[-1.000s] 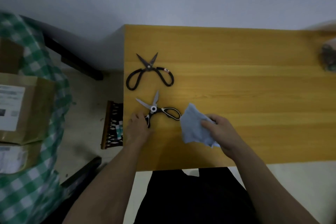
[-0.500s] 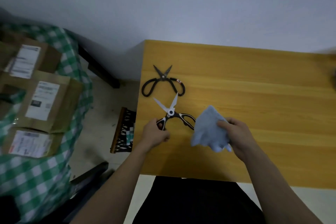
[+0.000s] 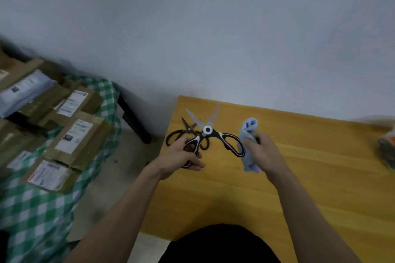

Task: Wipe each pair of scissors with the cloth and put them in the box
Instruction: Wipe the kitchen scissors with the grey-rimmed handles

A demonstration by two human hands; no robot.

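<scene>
left hand grip: clasps one handle of black-and-white kitchen scissors, lifted over bench | blades splayed, pointing away | right hand grip: bunches blue cloth, touching the free handle, nearer | black scissors lie beneath

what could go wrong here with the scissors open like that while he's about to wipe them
The black-and-white scissors are held by one handle in the left hand with the blades spread wide, so the right hand bringing the blue cloth in could catch an edge. Held by one loop only, they might also swing or snap shut. The black scissors lie right beneath and could get knocked toward the table edge.
</scene>
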